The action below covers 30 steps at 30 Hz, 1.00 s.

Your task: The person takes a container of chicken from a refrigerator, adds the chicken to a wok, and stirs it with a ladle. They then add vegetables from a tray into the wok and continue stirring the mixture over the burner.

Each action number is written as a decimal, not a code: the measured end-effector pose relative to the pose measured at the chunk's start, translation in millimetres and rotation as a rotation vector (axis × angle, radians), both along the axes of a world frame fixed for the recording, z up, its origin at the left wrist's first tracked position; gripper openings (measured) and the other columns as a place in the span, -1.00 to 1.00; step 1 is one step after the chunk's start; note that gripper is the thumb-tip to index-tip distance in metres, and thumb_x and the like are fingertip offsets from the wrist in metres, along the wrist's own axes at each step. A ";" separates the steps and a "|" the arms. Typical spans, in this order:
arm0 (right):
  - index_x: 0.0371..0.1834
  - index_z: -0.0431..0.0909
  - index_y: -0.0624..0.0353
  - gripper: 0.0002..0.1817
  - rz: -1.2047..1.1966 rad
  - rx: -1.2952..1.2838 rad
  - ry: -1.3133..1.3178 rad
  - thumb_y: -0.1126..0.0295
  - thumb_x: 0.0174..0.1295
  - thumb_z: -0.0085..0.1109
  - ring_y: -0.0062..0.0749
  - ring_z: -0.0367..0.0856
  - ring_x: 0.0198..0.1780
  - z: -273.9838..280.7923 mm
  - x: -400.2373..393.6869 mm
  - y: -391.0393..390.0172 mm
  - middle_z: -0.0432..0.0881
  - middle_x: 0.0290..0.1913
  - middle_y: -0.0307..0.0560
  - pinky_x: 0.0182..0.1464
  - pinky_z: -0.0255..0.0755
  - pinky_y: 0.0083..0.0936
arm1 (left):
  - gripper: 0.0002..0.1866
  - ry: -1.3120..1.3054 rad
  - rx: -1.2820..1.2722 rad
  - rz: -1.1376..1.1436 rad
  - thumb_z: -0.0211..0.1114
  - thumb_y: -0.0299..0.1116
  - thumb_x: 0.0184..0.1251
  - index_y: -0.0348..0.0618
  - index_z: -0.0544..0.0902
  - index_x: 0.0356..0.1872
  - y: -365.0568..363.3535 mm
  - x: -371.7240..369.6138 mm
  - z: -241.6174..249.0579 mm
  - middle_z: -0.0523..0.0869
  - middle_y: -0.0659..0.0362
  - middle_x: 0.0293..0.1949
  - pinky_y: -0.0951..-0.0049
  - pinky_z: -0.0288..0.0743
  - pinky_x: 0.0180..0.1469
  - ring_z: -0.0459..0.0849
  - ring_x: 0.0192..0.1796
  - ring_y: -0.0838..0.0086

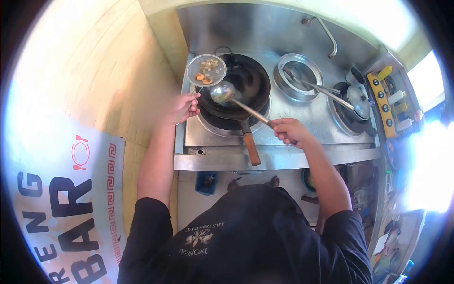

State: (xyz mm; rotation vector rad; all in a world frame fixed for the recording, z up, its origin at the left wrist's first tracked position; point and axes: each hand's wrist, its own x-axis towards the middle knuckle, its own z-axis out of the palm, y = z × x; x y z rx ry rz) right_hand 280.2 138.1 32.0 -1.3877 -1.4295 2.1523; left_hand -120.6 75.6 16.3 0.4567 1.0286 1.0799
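A black shirt (265,232) filled the foreground. The left hand (190,105) had its grip clamped on the strainer (218,73), food pieces (204,79) inside, at the wok's edge; the right hand (289,131) gripped the ladle (222,93) above the wok (255,80).

You get a bright frame, with white glare blowing out the right edge and upper right. Your wide lens bends straight lines and blackens the corners. A soft shadow darkens the upper-left wall; a hazy blur smears the area just left of centre.
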 end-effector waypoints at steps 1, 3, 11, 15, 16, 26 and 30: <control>0.16 0.43 0.37 -0.54 0.007 0.002 -0.004 0.54 0.14 0.10 -0.69 0.40 -0.58 7.6 6.5 1.0 0.50 -0.47 -0.22 -0.65 0.23 -0.75 | -0.82 -0.004 0.002 0.007 0.01 -0.40 0.41 -0.19 0.41 -0.04 -0.1 -0.2 -2.0 0.47 0.32 -0.53 0.39 0.47 -0.15 0.44 -0.52 0.60; 0.22 0.37 0.37 -0.53 -0.016 0.082 -0.078 0.53 0.20 0.06 -0.74 0.40 -0.60 24.2 20.5 4.4 0.51 -0.44 -0.21 -0.70 0.22 -0.80 | -0.75 -0.004 -0.016 -0.007 -0.05 -0.37 0.47 -0.19 0.39 0.07 0.3 0.3 -6.9 0.47 0.33 -0.52 0.36 0.49 -0.13 0.45 -0.51 0.60; 0.24 0.35 0.36 -0.49 -0.103 0.259 -0.158 0.53 0.17 0.07 -0.76 0.40 -0.63 92.0 53.2 16.3 0.51 -0.48 -0.25 -0.70 0.23 -0.81 | -0.82 -0.064 -0.033 0.016 0.05 -0.41 0.40 -0.19 0.41 -0.04 4.9 14.9 -26.6 0.50 0.28 -0.52 0.34 0.55 -0.20 0.47 -0.53 0.57; 0.23 0.37 0.35 -0.49 -0.003 0.421 -0.199 0.53 0.15 0.07 -0.75 0.38 -0.64 105.5 33.0 20.3 0.50 -0.51 -0.26 -0.69 0.20 -0.80 | -0.79 -0.070 -0.021 -0.035 0.02 -0.38 0.43 -0.20 0.41 0.00 10.0 23.3 -32.8 0.50 0.31 -0.51 0.37 0.51 -0.17 0.46 -0.50 0.59; 0.23 0.37 0.35 -0.49 -0.007 0.420 -0.200 0.53 0.15 0.07 -0.75 0.38 -0.64 104.2 23.9 21.0 0.50 -0.51 -0.26 -0.69 0.20 -0.80 | -0.79 -0.070 -0.022 -0.039 0.02 -0.38 0.43 -0.20 0.41 0.00 12.2 25.7 -33.9 0.50 0.31 -0.51 0.37 0.51 -0.17 0.46 -0.50 0.59; 0.15 0.52 -0.03 -0.57 0.176 1.167 -0.490 0.46 0.15 0.06 0.05 0.60 -0.20 53.8 -19.9 10.7 0.58 -0.31 0.12 -0.13 0.48 -0.17 | -0.79 -0.044 -0.058 -0.032 0.02 -0.39 0.42 -0.23 0.42 -0.01 18.0 40.7 -28.7 0.50 0.31 -0.53 0.39 0.51 -0.19 0.46 -0.53 0.58; 0.17 0.48 -0.13 -0.54 0.192 1.316 -0.551 0.48 0.17 0.03 0.05 0.58 -0.18 39.7 -13.9 3.4 0.53 -0.27 0.09 -0.13 0.48 -0.12 | -0.79 -0.069 -0.050 -0.014 0.07 -0.42 0.39 -0.25 0.43 -0.03 19.2 36.8 -33.4 0.51 0.27 -0.53 0.33 0.54 -0.17 0.48 -0.53 0.54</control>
